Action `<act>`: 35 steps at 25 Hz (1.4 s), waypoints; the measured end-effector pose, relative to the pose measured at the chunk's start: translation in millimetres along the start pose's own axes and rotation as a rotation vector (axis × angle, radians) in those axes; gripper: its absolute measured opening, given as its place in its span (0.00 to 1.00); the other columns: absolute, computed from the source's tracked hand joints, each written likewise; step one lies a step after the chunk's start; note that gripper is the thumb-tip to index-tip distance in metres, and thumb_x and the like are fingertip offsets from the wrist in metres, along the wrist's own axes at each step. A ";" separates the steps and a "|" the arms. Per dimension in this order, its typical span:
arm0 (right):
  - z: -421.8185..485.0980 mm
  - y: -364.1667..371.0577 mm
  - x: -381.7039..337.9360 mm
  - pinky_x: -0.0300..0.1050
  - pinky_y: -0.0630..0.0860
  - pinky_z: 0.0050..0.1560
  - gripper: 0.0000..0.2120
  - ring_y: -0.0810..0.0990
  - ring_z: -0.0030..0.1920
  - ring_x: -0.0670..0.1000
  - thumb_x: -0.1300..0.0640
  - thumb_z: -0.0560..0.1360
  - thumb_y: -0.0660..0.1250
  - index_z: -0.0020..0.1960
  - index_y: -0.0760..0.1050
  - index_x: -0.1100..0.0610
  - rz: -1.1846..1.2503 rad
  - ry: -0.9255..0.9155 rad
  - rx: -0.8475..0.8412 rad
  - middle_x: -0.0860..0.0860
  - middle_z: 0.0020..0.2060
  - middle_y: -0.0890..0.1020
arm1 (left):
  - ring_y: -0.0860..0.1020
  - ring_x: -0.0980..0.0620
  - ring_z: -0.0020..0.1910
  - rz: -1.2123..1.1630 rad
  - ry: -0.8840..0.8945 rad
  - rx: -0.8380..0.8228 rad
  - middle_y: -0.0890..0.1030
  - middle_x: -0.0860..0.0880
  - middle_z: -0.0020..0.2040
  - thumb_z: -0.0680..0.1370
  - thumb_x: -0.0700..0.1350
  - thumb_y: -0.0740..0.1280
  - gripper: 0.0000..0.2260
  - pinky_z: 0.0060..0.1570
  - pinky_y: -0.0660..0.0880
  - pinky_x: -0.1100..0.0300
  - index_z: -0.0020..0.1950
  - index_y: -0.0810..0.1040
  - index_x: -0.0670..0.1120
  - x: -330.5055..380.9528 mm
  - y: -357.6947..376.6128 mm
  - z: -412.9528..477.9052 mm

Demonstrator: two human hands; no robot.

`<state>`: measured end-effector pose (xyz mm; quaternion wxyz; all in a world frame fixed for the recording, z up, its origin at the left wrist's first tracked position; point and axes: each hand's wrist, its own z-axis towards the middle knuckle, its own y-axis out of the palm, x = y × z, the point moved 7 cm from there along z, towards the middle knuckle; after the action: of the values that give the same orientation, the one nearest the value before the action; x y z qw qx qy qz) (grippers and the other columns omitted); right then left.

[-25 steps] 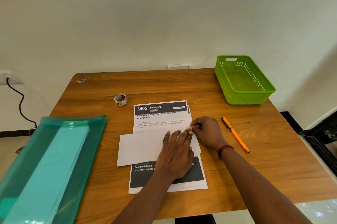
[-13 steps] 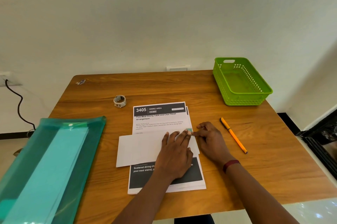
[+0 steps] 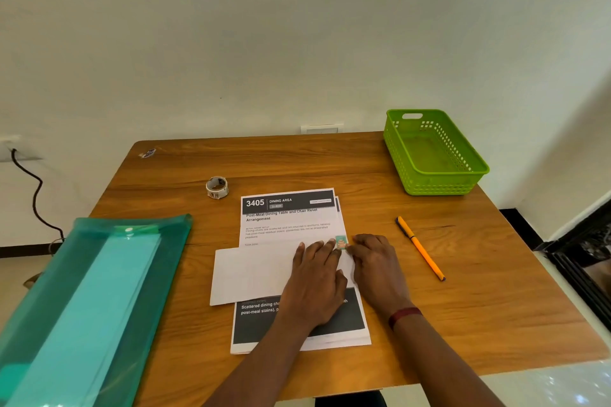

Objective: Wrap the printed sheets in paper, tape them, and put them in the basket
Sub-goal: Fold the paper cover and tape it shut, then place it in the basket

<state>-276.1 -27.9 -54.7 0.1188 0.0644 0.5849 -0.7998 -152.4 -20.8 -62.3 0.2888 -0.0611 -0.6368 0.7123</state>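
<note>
Printed sheets [image 3: 291, 223] lie beneath the flat, spread left hand [image 3: 314, 281], banded by white paper [image 3: 251, 274]. The right hand [image 3: 377, 264], fingers loosely bent, touches a tape piece [image 3: 341, 243] at the left fingertips. A pen [image 3: 420, 247] lies just right of it, the basket [image 3: 463, 155] beyond, and the tape roll [image 3: 217, 187] beyond-left.

The wooden table [image 3: 496, 290] bears printed sheets [image 3: 291, 221], tape roll [image 3: 217, 187], pen [image 3: 420, 247], green basket [image 3: 439, 186] and teal folder [image 3: 82, 300].

1. We see a bright green basket [image 3: 436, 186] with latticed walls.
2. Our printed sheets [image 3: 291, 224] are white with black bands.
3. The pen [image 3: 421, 249] is orange, the folder [image 3: 82, 307] translucent teal.
4. The surface [image 3: 479, 290] shows brown woodgrain.
</note>
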 end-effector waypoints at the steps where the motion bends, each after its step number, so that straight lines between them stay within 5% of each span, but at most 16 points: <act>1: 0.1 -0.2 0.6 0.51 0.79 0.53 0.12 0.79 0.56 0.57 0.60 0.70 0.75 0.54 0.83 0.57 0.018 0.014 0.007 0.55 0.54 0.83 | 0.66 0.49 0.72 -0.013 -0.007 0.010 0.71 0.47 0.72 0.80 0.52 0.50 0.24 0.75 0.56 0.46 0.72 0.70 0.45 -1.0 0.1 -0.3; 6: 2.2 1.3 -4.7 0.51 0.75 0.53 0.26 0.76 0.58 0.56 0.62 0.70 0.71 0.67 0.74 0.52 -0.037 -0.007 -0.055 0.54 0.59 0.78 | 0.69 0.49 0.71 -0.035 -0.022 0.004 0.75 0.46 0.69 0.80 0.51 0.50 0.23 0.74 0.60 0.47 0.69 0.73 0.43 -3.0 0.9 -3.1; 12: 2.9 1.8 -12.7 0.52 0.69 0.59 0.26 0.70 0.64 0.57 0.62 0.73 0.66 0.69 0.71 0.48 -0.086 0.001 -0.143 0.54 0.66 0.72 | 0.69 0.48 0.71 -0.047 -0.004 -0.015 0.74 0.46 0.70 0.81 0.51 0.49 0.24 0.74 0.59 0.46 0.70 0.73 0.43 -1.2 1.4 -2.5; 16: 0.3 -7.8 -2.9 0.48 0.70 0.65 0.28 0.68 0.69 0.54 0.64 0.76 0.64 0.73 0.65 0.50 0.196 0.157 -0.110 0.51 0.69 0.71 | 0.61 0.49 0.75 -0.140 -0.024 -0.032 0.67 0.46 0.74 0.82 0.47 0.55 0.21 0.77 0.51 0.46 0.74 0.68 0.43 -2.8 -5.2 1.3; 19: 2.9 -25.1 -5.5 0.47 0.74 0.63 0.23 0.72 0.67 0.54 0.66 0.77 0.64 0.70 0.71 0.53 0.397 0.213 0.009 0.53 0.67 0.75 | 0.57 0.47 0.76 -0.124 -0.004 -0.027 0.62 0.44 0.76 0.81 0.43 0.60 0.22 0.77 0.46 0.51 0.76 0.63 0.43 0.0 -21.3 8.5; 23: 0.7 -41.4 -36.9 0.45 0.79 0.58 0.18 0.79 0.56 0.45 0.69 0.76 0.64 0.63 0.77 0.55 0.534 0.155 0.164 0.52 0.57 0.82 | 0.64 0.46 0.74 -0.064 -0.073 0.091 0.69 0.46 0.74 0.80 0.44 0.64 0.21 0.76 0.55 0.50 0.73 0.70 0.45 -25.7 -52.1 5.0; 26: -15.4 -29.7 -69.9 0.45 0.80 0.54 0.13 0.80 0.51 0.42 0.62 0.77 0.66 0.60 0.79 0.52 0.607 0.112 0.080 0.47 0.53 0.84 | 0.64 0.48 0.73 -0.042 -0.250 0.116 0.69 0.47 0.73 0.79 0.46 0.64 0.20 0.75 0.58 0.50 0.72 0.70 0.47 -80.2 -65.0 -24.4; 29: -32.8 -7.9 -103.3 0.41 0.75 0.63 0.14 0.79 0.59 0.45 0.56 0.78 0.66 0.63 0.78 0.49 0.501 0.048 -0.020 0.45 0.59 0.82 | 0.67 0.49 0.70 -0.103 -0.430 0.183 0.71 0.48 0.71 0.79 0.47 0.64 0.19 0.68 0.68 0.55 0.70 0.71 0.48 -127.5 -83.5 -49.8; 35: -27.6 8.0 -138.1 0.46 0.81 0.50 0.11 0.81 0.52 0.52 0.58 0.71 0.74 0.53 0.83 0.53 0.167 -0.194 0.049 0.50 0.49 0.84 | 0.73 0.50 0.62 0.072 -0.487 0.044 0.76 0.49 0.64 0.79 0.54 0.61 0.19 0.58 0.73 0.56 0.69 0.71 0.49 -161.1 -85.8 -58.9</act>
<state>-141.9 11.9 -37.1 0.2393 0.0382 0.5436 -0.8036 36.1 -46.3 -37.3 0.1023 0.0959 -0.6693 0.7297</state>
